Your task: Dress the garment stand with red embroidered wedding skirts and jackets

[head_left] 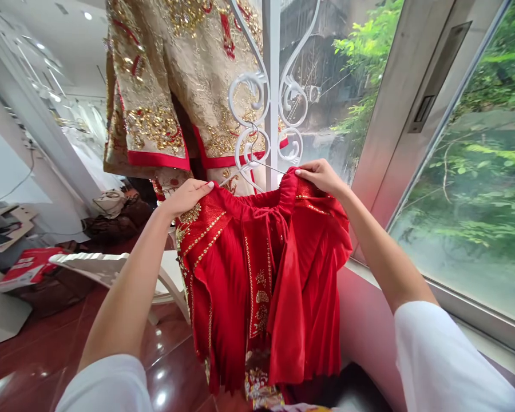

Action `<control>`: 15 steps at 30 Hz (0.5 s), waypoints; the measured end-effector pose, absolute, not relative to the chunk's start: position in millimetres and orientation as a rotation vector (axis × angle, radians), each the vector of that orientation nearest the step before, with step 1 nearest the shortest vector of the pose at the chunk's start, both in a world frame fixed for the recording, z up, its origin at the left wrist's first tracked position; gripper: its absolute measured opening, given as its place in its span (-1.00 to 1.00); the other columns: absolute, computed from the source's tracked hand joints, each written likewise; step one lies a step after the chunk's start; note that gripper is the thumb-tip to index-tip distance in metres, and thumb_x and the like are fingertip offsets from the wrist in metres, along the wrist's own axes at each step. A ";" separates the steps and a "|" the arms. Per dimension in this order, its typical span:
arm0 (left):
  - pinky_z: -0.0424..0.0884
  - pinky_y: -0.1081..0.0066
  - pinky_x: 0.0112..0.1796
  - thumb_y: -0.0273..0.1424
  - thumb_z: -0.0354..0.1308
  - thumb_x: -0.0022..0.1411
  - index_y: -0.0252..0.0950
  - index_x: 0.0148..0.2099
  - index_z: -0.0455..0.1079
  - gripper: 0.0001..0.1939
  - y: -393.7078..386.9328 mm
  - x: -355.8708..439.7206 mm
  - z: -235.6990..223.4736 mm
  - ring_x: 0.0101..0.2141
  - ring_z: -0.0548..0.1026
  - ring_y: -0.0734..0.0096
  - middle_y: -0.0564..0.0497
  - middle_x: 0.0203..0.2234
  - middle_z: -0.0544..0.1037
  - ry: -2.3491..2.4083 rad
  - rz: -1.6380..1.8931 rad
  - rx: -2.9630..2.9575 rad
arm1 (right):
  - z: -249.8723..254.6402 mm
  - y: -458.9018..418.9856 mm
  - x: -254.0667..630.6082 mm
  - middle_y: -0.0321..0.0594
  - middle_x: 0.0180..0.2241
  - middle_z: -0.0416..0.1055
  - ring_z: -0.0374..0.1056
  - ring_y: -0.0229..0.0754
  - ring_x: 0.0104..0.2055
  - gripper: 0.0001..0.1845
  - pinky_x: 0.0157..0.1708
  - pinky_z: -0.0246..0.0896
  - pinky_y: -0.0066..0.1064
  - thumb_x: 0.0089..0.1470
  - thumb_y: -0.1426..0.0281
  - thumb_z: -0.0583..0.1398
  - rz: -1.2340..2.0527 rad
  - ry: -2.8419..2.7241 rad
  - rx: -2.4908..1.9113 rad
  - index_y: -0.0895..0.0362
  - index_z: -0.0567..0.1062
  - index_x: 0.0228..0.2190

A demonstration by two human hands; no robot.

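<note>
A red pleated skirt [227, 263] with gold beaded trim hangs in front of me from a wire hanger [271, 166]. The hanger's hook is looped on the white scrollwork [248, 97] of a metal stand. My left hand [191, 194] grips the left end of the gathered waistband, thumb on top. At the waistband's right end, my right hand [320, 174] pinches the red fabric. Between both hands the waist opening sags, and a red tie falls down the front. The fingers behind the cloth are partly hidden.
Behind the skirt hangs a cream and gold embroidered garment [214, 86] with red hems. A white chair [111, 266] stands at the left, bags [120, 220] lie beyond it. On the right is a sliding window [424, 114] above a ledge.
</note>
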State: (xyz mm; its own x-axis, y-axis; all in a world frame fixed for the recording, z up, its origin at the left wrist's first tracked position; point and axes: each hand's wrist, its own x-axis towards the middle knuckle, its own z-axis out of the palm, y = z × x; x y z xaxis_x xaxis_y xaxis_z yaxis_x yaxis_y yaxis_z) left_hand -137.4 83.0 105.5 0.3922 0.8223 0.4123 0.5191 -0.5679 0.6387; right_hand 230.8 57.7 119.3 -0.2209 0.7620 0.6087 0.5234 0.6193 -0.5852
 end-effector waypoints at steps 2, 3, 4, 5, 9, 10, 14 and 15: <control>0.13 0.48 -0.53 0.03 -0.03 0.13 -0.29 -0.57 0.25 -0.50 89.0 -141.6 100.1 -0.61 0.21 0.48 0.06 -0.68 0.30 1.156 0.983 2.232 | 120.6 62.1 234.7 -0.37 -0.68 0.18 -0.01 -0.41 -0.62 -0.54 -0.59 -0.12 -0.50 0.01 0.06 0.12 0.321 -1.949 -1.132 0.23 0.50 -0.54; 0.15 0.47 -0.51 0.03 -0.04 0.13 -0.29 -0.58 0.24 -0.50 90.4 -144.3 97.5 -0.60 0.23 0.47 0.06 -0.67 0.31 1.176 0.972 2.242 | 118.6 62.8 238.3 -0.37 -0.69 0.15 -0.01 -0.40 -0.62 -0.52 -0.58 -0.11 -0.49 0.03 0.05 0.11 0.303 -1.963 -1.192 0.22 0.48 -0.57; 0.18 0.46 -0.49 0.03 -0.06 0.14 -0.28 -0.58 0.23 -0.50 90.0 -146.6 95.2 -0.58 0.25 0.44 0.05 -0.66 0.32 1.203 0.973 2.266 | 114.2 61.5 241.7 -0.36 -0.69 0.16 0.02 -0.37 -0.61 -0.51 -0.57 -0.08 -0.47 0.04 0.05 0.10 0.248 -1.949 -1.237 0.21 0.47 -0.58; 0.22 0.44 -0.45 0.01 -0.06 0.15 -0.28 -0.56 0.25 -0.51 87.4 -147.9 93.0 -0.54 0.30 0.40 0.03 -0.63 0.35 1.231 1.004 2.305 | 107.0 57.7 243.4 -0.33 -0.66 0.21 0.09 -0.33 -0.58 -0.53 -0.53 -0.01 -0.45 0.05 0.06 0.10 0.156 -1.894 -1.263 0.20 0.47 -0.56; 0.26 0.28 -0.07 -0.12 0.00 0.16 -0.28 -0.28 0.38 -0.67 54.4 -132.5 73.8 -0.14 0.39 0.14 -0.07 -0.29 0.48 1.387 1.542 2.376 | 44.9 16.0 215.8 -0.09 -0.33 0.42 0.31 -0.07 -0.23 -0.63 -0.23 0.18 -0.24 0.14 0.17 0.01 -0.255 -1.383 -1.272 0.12 0.47 -0.23; 0.21 0.22 0.00 -0.15 0.03 0.16 -0.28 -0.23 0.38 -0.69 41.9 -121.9 62.8 -0.06 0.35 0.12 -0.10 -0.22 0.47 1.442 1.722 2.322 | 22.2 1.8 200.0 -0.04 -0.26 0.42 0.30 -0.03 -0.17 -0.63 -0.17 0.18 -0.19 0.15 0.17 0.00 -0.301 -1.268 -1.288 0.11 0.44 -0.17; 0.28 0.17 -0.03 -0.20 0.00 0.19 -0.25 -0.32 0.39 -0.75 -4.4 -54.9 -6.5 -0.16 0.42 0.16 -0.15 -0.32 0.50 1.365 1.825 2.074 | -68.1 -40.4 137.4 0.06 -0.12 0.36 0.28 0.07 -0.08 -0.42 -0.16 0.23 -0.15 -0.03 0.11 0.16 -0.123 -1.276 -1.472 0.14 0.31 -0.01; 0.34 0.21 -0.09 -0.19 -0.01 0.21 -0.23 -0.27 0.40 -0.75 -11.4 -35.6 -25.2 -0.20 0.45 0.19 -0.14 -0.31 0.51 1.255 1.631 2.036 | -84.7 -44.8 129.1 0.05 -0.11 0.37 0.30 0.08 -0.08 -0.45 -0.17 0.23 -0.14 -0.03 0.13 0.15 -0.027 -1.265 -1.526 0.14 0.32 -0.03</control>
State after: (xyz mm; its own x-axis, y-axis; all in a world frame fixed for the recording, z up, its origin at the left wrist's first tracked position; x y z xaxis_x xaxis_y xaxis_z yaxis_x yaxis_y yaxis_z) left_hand -35.6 -11.4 -25.2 0.0046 0.7380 0.6748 0.4634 -0.5995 0.6526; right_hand 129.1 -44.8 -84.7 0.4299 0.6752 0.5994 0.6998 0.1702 -0.6937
